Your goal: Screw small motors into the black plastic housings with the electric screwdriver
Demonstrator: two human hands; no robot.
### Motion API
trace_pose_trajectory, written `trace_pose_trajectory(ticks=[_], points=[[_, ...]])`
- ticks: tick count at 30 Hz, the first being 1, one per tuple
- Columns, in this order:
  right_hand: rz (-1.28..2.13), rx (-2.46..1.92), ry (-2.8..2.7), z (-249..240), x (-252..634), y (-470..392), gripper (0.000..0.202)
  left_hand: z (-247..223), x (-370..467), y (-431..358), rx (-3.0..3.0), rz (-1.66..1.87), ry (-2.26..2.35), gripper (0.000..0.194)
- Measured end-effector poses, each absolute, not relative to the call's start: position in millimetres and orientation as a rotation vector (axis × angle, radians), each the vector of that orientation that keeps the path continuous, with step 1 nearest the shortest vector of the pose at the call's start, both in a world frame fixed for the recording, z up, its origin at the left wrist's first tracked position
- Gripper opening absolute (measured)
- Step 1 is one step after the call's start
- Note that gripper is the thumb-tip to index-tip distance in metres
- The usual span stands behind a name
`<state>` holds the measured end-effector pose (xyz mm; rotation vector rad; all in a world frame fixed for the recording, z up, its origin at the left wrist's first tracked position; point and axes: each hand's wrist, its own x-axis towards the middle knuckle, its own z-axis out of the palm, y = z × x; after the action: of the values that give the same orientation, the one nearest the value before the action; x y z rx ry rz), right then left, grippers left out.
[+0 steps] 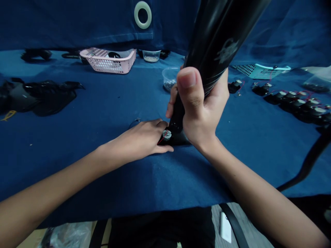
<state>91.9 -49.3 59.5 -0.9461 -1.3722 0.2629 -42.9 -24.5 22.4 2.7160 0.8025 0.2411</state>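
Near the middle of the blue cloth, a small black part with a silver motor-like disc (pixel 167 134) and a red wire lies on its side. My left hand (pixel 144 139) is closed round the left end of this part, thumb in front and fingers behind. A large black cylindrical tool (pixel 217 44) with a pale printed logo rises towards the camera. My right hand (pixel 204 110) is wrapped round it, thumb up. The tool's narrow lower end comes down on the part just right of the disc; whether it touches is hard to tell.
Black wrapped pieces (pixel 41 96) lie at left. Behind are a pink basket (pixel 111 63), a small clear tub (pixel 151 56) and a round tub (pixel 169 78). A teal basket (pixel 269 72) stands back right, with several wired black parts (pixel 297 103) before it. A black cable (pixel 307 163) curves at right.
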Motion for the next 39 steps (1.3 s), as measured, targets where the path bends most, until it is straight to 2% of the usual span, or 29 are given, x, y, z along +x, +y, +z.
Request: trace_pose_trajectory(ticks=[7, 12, 16, 20, 24, 28, 32, 39], points=[[0.297, -0.935, -1.350, 57.4, 91.7, -46.1, 0.055, 22.6, -43.4, -24.0, 2.771, 0.270, 0.737, 0.058], [0.272, -0.984, -1.349, 58.0, 91.3, -46.7, 0.046, 20.3, -42.6, -22.4, 2.738, 0.273, 0.751, 0.057], [0.463, -0.882, -1.360, 59.7, 95.0, -51.3, 0.042, 23.8, -43.5, -22.4, 2.717, 0.211, 0.777, 0.055], [0.674, -0.792, -1.412, 59.3, 101.8, -53.6, 0.052, 30.2, -46.1, -21.0, 2.726, 0.157, 0.770, 0.049], [0.575, -0.920, -1.477, 58.5, 106.5, -51.5, 0.067, 33.1, -46.7, -18.2, 2.652, 0.135, 0.733, 0.051], [0.522, -0.938, -1.567, 58.5, 109.2, -48.9, 0.054, 30.4, -47.2, -16.4, 2.628, 0.176, 0.712, 0.050], [0.628, -0.852, -1.545, 57.0, 113.0, -48.5, 0.037, 26.4, -48.2, -15.5, 2.661, 0.205, 0.693, 0.048], [0.794, -0.985, -1.866, 69.6, 145.1, -52.0, 0.029, 29.2, -47.0, -16.1, 2.631, 0.175, 0.686, 0.049]])
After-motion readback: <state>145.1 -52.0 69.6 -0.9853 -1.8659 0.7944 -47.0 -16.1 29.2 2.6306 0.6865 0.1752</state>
